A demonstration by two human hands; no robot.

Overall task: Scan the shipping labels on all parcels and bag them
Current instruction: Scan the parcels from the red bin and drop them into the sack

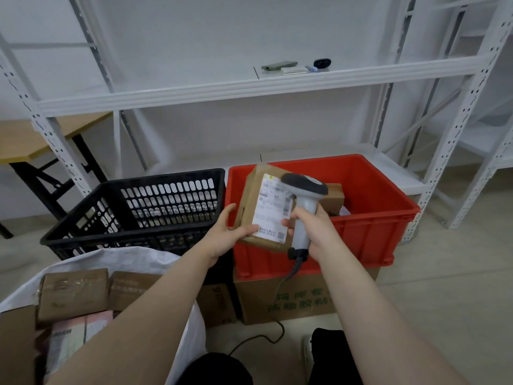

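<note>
Right of centre, a red crate sits above a brown carton whose green characters our arm half hides. In front of the crate our left hand clamps thumb and fingers on a tilted brown parcel; the barcodes and print on its white label are too blurred to read. Our right hand wraps its fingers round a grey scanner, whose head overlaps the label.

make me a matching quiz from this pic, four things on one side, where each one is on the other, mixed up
Things:
1 parcel
2 scanner
3 black crate
4 white bag

Places:
a held in the right hand
b lower left, with brown boxes inside
c held in the left hand
d just left of the red bin

Pairs: 1-c, 2-a, 3-d, 4-b
</note>
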